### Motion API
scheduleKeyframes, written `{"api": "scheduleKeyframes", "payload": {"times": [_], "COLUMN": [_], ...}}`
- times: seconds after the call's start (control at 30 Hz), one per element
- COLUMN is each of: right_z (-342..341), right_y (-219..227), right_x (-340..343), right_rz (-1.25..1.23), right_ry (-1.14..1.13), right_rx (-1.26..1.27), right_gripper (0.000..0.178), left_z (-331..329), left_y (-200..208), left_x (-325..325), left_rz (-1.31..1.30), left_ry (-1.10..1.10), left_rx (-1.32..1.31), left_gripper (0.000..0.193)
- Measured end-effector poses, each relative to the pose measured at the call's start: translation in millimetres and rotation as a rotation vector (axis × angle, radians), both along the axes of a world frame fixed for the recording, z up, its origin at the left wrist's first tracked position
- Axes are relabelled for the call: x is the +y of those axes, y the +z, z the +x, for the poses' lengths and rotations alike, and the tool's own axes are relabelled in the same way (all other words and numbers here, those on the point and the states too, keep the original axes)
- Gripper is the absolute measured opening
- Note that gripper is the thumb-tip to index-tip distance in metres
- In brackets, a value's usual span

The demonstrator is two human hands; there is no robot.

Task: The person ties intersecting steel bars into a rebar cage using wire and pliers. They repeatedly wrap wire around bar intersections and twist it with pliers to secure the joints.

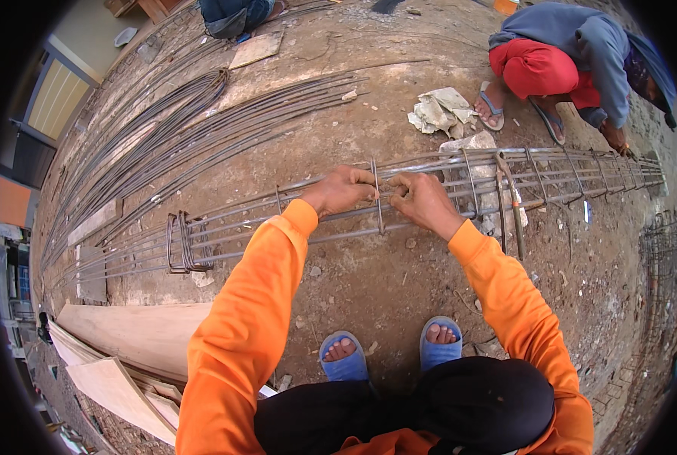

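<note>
A long rebar cage (315,237) lies across in front of me, its parallel bars ringed by square stirrups. My left hand (343,189) is closed at the upper bar, just left of one stirrup (378,205). On the other side of that stirrup, my right hand (423,199) is closed with its fingertips close to the left hand's. Whatever is between the fingers is too small to make out. Right of my right hand, a long-handled cutter (511,208) leans over the bars. A bunch of loose stirrups (183,243) hangs on the bars at the left.
Long loose steel bars (179,144) lie on the dirt at the upper left. Plywood sheets (133,334) lie at the lower left. A co-worker in a red head covering (535,72) bends over the cage's far right end. Crumpled paper (441,112) lies beyond the cage.
</note>
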State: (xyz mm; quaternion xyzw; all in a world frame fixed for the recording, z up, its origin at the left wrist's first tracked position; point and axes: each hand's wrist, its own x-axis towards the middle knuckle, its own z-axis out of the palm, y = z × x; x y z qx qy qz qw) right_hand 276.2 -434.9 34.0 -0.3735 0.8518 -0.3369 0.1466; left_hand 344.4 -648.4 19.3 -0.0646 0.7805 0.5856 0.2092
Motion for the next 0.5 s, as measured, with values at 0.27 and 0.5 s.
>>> {"api": "scheduleKeyframes", "payload": {"times": [0.27, 0.5], "right_z": [-5, 11], "right_y": [-28, -27], "right_x": [4, 7], "right_rz": [-0.056, -0.128], "right_ry": [0.082, -0.005], "right_rx": [0.207, 0.167], "right_gripper": [0.031, 0.032], "left_z": [-7, -6], "left_y": [9, 3], "left_x": [15, 7], "left_rz": [0.069, 0.051], "left_ry": [0.21, 0.102], "left_rx": [-0.085, -0.025], "left_gripper": [0.032, 0.029]}}
